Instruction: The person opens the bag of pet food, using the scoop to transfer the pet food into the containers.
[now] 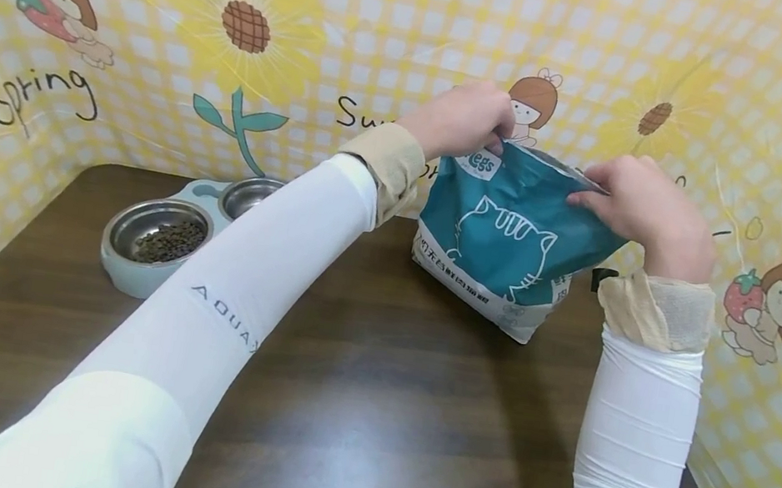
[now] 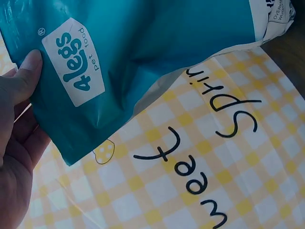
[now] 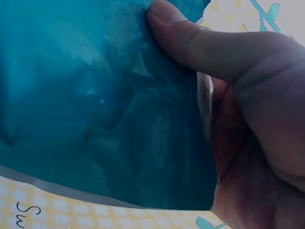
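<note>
A teal and white pet food bag with a white cat outline stands at the back right of the table, tilted a little. My left hand pinches its top left corner, thumb on the front beside the "4Legs" label in the left wrist view. At the top right edge, my right hand grips the bag between thumb and fingers. The right wrist view shows the thumb pressed on the teal film, other fingers behind it. Whatever the bag contains is hidden.
On the left of the brown wooden table stands a light blue double feeder. Brown kibble lies in its near metal bowl; my left forearm partly covers the far bowl. A yellow checked cloth surrounds the table.
</note>
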`<move>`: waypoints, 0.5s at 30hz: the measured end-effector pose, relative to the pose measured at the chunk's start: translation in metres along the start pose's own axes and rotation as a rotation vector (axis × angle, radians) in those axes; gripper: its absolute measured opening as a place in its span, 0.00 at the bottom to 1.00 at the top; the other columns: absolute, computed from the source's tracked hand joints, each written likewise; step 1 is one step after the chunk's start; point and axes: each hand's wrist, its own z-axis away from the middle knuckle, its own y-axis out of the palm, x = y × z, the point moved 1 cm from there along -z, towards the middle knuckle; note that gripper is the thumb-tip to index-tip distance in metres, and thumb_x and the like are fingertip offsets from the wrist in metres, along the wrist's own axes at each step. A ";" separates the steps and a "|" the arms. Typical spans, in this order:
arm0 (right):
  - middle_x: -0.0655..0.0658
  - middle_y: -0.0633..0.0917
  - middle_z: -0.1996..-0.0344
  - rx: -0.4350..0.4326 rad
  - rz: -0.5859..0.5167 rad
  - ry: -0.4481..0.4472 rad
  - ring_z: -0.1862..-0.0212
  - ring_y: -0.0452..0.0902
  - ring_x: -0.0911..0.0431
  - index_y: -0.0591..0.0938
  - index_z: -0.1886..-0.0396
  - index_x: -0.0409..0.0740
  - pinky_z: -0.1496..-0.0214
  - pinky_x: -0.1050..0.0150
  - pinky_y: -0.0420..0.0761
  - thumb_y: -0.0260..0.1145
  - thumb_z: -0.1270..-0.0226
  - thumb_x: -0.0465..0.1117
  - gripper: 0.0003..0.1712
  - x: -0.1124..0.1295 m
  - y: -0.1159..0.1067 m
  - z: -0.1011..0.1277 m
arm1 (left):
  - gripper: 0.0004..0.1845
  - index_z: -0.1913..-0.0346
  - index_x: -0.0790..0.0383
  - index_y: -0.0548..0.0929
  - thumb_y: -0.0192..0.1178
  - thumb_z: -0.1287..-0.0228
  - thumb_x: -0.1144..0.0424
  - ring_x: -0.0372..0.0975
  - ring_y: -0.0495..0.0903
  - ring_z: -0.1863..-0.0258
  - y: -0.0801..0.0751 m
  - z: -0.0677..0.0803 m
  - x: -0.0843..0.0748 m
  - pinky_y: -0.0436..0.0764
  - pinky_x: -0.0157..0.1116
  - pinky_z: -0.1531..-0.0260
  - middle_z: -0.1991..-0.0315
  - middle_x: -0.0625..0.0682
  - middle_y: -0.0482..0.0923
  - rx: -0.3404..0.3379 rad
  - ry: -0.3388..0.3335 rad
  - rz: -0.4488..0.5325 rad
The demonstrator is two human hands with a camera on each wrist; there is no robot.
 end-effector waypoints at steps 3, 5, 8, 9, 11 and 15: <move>0.45 0.82 0.79 0.018 -0.008 0.026 0.72 0.79 0.51 0.86 0.67 0.38 0.68 0.59 0.72 0.69 0.20 0.46 0.17 0.000 -0.001 -0.002 | 0.13 0.40 0.59 0.90 0.62 0.18 0.60 0.42 0.82 0.51 -0.001 0.000 -0.002 0.82 0.36 0.46 0.47 0.54 0.89 0.039 -0.015 0.001; 0.41 0.88 0.73 0.040 -0.015 0.056 0.69 0.82 0.49 0.88 0.59 0.36 0.67 0.59 0.75 0.68 0.20 0.47 0.16 0.001 -0.002 -0.003 | 0.16 0.36 0.59 0.88 0.61 0.17 0.60 0.43 0.83 0.47 -0.001 0.000 -0.004 0.83 0.38 0.41 0.42 0.55 0.89 0.072 -0.011 0.005; 0.37 0.90 0.67 0.055 -0.013 0.080 0.67 0.84 0.47 0.88 0.54 0.35 0.65 0.57 0.78 0.67 0.21 0.48 0.18 0.005 -0.004 -0.007 | 0.18 0.34 0.60 0.86 0.61 0.17 0.56 0.44 0.84 0.47 0.001 0.001 -0.007 0.83 0.40 0.39 0.40 0.55 0.88 0.091 0.021 0.001; 0.37 0.90 0.68 0.051 -0.010 0.077 0.67 0.84 0.47 0.87 0.55 0.35 0.65 0.57 0.78 0.67 0.22 0.48 0.18 0.006 -0.004 -0.008 | 0.18 0.34 0.60 0.86 0.62 0.18 0.55 0.44 0.84 0.47 0.001 0.001 -0.008 0.83 0.40 0.40 0.40 0.55 0.88 0.089 0.031 0.003; 0.38 0.89 0.70 0.036 -0.006 0.061 0.68 0.83 0.47 0.87 0.57 0.36 0.66 0.57 0.76 0.68 0.22 0.48 0.17 0.009 -0.005 -0.010 | 0.19 0.35 0.60 0.86 0.63 0.19 0.53 0.44 0.83 0.49 0.002 0.002 -0.010 0.83 0.39 0.41 0.42 0.55 0.88 0.076 0.047 0.006; 0.41 0.86 0.73 0.009 -0.002 0.007 0.68 0.81 0.48 0.88 0.61 0.37 0.67 0.59 0.73 0.71 0.22 0.45 0.14 0.013 -0.006 -0.012 | 0.17 0.39 0.59 0.88 0.63 0.19 0.53 0.42 0.82 0.52 0.005 0.003 -0.013 0.82 0.37 0.45 0.46 0.53 0.88 0.045 0.022 0.006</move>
